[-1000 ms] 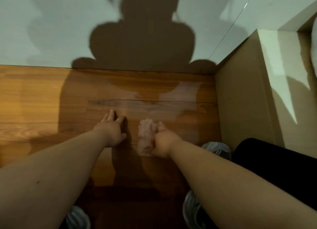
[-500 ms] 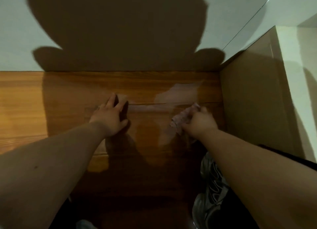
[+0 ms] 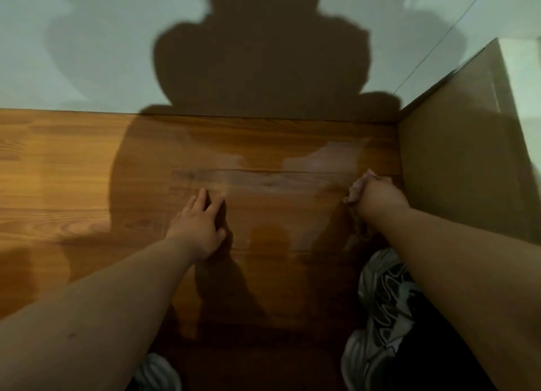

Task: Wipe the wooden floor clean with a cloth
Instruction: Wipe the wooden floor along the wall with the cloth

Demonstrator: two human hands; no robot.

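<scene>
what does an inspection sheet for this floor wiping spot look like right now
surface: wooden floor, glossy wet-looking streaks near the wall and the right hand
job's things: cloth, bunched in the right hand, low at the floor
clutter: nothing seen
grippers: left hand flat on the floor, fingers spread; right hand closed on the cloth
cables: nothing seen
surroundings: pale wall with the person's shadow; brown panel at right; shoes near the bottom edge

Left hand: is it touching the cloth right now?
Apart. The head view shows the left hand flat on the wooden floor, with a wide stretch of bare boards between it and the cloth bunched in the right hand.
</scene>
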